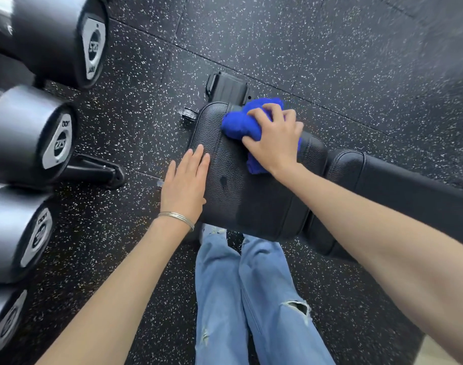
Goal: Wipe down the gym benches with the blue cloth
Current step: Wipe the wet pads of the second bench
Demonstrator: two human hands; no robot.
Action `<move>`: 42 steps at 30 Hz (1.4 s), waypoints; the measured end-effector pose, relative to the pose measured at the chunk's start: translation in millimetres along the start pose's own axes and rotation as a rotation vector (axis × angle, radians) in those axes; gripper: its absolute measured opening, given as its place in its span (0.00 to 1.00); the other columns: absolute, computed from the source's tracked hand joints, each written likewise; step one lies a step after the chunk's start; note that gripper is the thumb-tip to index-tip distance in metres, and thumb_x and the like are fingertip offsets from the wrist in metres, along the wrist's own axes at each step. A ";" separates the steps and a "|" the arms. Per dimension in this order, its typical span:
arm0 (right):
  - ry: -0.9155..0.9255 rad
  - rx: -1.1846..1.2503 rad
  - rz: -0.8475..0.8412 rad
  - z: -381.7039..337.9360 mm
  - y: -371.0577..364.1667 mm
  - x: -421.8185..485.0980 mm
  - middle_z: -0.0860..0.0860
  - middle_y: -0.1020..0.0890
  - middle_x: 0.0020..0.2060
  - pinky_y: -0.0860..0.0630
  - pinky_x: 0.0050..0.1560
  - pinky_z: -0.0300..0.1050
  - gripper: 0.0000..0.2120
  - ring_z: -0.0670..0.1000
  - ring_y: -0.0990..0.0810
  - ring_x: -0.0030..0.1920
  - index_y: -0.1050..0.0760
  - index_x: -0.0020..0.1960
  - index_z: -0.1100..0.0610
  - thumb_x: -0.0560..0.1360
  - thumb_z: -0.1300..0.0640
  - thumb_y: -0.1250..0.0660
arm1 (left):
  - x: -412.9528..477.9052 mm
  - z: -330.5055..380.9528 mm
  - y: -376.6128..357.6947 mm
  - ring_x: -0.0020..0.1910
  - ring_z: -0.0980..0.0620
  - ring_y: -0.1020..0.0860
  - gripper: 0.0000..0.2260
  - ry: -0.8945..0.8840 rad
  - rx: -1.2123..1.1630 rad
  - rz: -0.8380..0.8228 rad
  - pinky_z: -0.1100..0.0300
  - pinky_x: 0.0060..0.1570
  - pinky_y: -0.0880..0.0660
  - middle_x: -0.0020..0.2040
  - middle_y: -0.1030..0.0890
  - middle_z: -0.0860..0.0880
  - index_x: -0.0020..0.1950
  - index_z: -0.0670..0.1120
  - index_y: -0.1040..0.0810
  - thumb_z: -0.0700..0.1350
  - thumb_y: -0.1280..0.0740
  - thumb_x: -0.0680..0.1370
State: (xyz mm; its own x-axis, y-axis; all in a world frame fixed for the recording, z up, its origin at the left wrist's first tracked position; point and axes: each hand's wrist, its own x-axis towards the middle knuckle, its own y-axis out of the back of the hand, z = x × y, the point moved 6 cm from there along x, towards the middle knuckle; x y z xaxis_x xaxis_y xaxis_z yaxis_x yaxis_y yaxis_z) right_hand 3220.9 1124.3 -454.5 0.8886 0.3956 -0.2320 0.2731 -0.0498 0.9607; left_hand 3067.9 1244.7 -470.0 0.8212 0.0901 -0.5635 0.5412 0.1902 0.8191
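The right hand (273, 139) grips the bunched blue cloth (237, 123), fingers curled over it, and presses it onto the black padded counter (251, 196) near the pad's 12 o'clock end. The left hand (185, 185) lies flat with straight fingers on the pad's 9 o'clock edge, holding nothing. Dumbbell ends (27, 143) line the view's 9 o'clock side, above the speckled floor (330, 61).

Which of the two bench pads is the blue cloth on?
The shorter end pad, where the right hand grips the blue cloth and the left hand lies flat; the longer pad beside it has no cloth.
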 end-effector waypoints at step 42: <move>0.055 -0.027 0.045 -37.7 -1.4 -0.8 0.54 0.28 0.62 0.33 0.55 0.56 0.22 0.61 0.30 0.58 0.27 0.61 0.46 0.68 0.46 0.32 | -96.4 -66.1 -44.3 0.76 0.49 0.44 0.31 0.142 -0.246 -0.033 0.49 0.74 0.47 0.77 0.44 0.47 0.75 0.43 0.44 0.47 0.35 0.76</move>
State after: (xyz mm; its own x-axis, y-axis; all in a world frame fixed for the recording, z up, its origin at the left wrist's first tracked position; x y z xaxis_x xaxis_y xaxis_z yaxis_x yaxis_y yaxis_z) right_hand 3206.0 1158.7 -449.9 0.8780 0.4433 -0.1806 0.2226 -0.0441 0.9739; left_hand 2952.8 1292.3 -459.0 0.7612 0.2124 -0.6128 0.4926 0.4252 0.7593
